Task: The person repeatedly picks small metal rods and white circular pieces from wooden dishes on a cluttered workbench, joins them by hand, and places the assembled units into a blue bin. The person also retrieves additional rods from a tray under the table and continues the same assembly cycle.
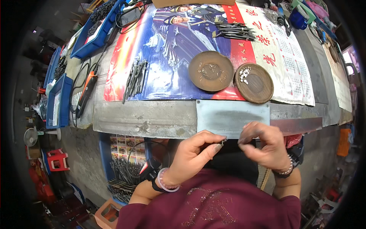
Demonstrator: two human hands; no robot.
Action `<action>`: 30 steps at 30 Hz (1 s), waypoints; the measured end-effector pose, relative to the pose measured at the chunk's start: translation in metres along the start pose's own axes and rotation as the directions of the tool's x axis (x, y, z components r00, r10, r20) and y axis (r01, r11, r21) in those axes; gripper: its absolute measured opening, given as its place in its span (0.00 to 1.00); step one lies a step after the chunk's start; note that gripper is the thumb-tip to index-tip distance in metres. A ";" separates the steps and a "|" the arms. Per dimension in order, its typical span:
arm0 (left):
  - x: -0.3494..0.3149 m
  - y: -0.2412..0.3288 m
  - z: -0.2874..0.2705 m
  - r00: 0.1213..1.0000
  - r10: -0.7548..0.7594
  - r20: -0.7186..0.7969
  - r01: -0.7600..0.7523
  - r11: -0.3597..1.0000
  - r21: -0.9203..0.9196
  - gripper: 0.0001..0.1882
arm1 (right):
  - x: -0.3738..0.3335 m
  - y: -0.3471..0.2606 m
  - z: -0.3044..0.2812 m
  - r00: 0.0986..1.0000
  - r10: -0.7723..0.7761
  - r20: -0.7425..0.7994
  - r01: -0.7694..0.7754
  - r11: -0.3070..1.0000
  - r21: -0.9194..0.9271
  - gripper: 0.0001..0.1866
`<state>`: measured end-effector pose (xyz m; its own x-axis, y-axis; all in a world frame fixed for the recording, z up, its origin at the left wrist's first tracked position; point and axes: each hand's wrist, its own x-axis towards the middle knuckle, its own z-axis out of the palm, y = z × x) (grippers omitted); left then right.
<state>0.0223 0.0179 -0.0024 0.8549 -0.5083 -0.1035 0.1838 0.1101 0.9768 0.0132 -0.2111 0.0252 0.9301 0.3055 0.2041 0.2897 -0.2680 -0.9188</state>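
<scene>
My left hand (pixel 200 148) is closed in a pinch, thumb against forefinger. A small dark metal piece (pixel 224 141) sticks out at its fingertips; its exact kind is too small to tell. Just to the right hangs my right hand (pixel 264 144), its thumb and fingers curled together and slightly blurred. Whatever it may hold is hidden. Both hands are over the table's near edge, beside a pale blue mat (pixel 233 128) with a dark smudge. Beyond the mat stand a brown round dish (pixel 209 87) of thin copper-coloured pins and a second brown dish (pixel 262 86) with small white bits.
Slender black parts lie in a bundle (pixel 135 81) at the left and another bundle (pixel 235 31) at the back, on a printed poster (pixel 171 80). An orange-and-black corded tool (pixel 88 89) rests near blue bins (pixel 61 101). Below the tabletop, a blue crate (pixel 105 156) holds many black parts.
</scene>
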 end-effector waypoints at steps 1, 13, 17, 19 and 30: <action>0.000 -0.002 0.001 0.999 -0.029 0.014 0.030 0.996 -0.079 0.12 | -0.004 -0.002 0.008 0.999 0.044 -0.029 -0.042 0.998 0.039 0.08; -0.007 -0.008 0.019 0.995 -0.102 0.013 0.101 0.934 -0.343 0.14 | -0.005 0.002 0.033 0.961 -0.230 -0.152 0.201 0.962 -0.183 0.11; -0.007 -0.011 0.020 0.998 -0.054 0.042 0.065 0.943 -0.325 0.16 | -0.008 0.000 0.034 0.947 -0.252 -0.198 0.205 0.951 -0.230 0.11; -0.007 -0.012 0.019 0.998 -0.023 0.061 0.042 0.946 -0.320 0.16 | -0.010 0.002 0.035 0.945 -0.247 -0.215 0.203 0.957 -0.208 0.10; -0.007 -0.005 0.026 0.976 0.157 0.153 -0.113 0.959 -0.261 0.14 | -0.026 0.023 0.048 0.978 0.195 -0.078 -0.033 0.508 0.861 0.11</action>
<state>0.0026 -0.0014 -0.0021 0.7885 -0.6097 0.0809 0.2062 0.3860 0.8991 -0.0151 -0.1809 -0.0174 0.9834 0.1755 0.0470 -0.0778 0.6402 -0.7643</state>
